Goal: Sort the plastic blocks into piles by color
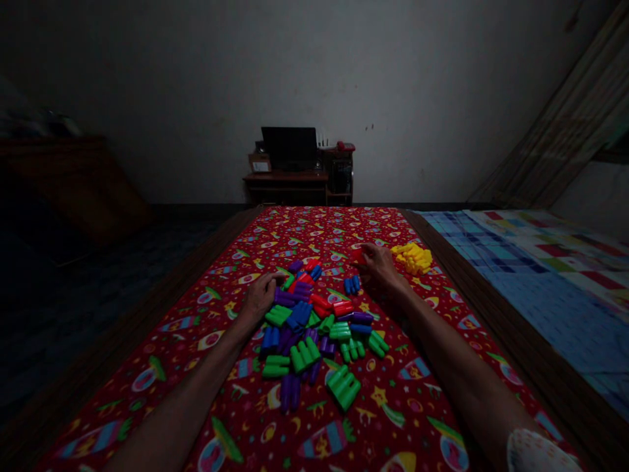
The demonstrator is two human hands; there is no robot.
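Note:
A mixed pile of ribbed plastic toy pieces, among them a green piece point(344, 387), a purple piece point(289, 393) and a blue piece point(270, 341), lies on the red patterned cloth point(187, 367). My left hand point(259, 296) rests at the pile's left edge, fingers reaching over it beside purple and green pieces; it appears to hold nothing. Beyond the pile to the right, my right hand point(379, 263) pinches a red plastic piece point(357, 256) just above the cloth. A small blue piece point(352, 284) lies apart, between that hand and the pile.
Yellow pieces point(413, 258) form a separate heap right of my right hand. A bed with a blue checked cover point(496, 288) stands on the right. Against the far wall is a desk point(285, 177) with a monitor point(289, 147). A wooden cabinet point(69, 190) stands at left.

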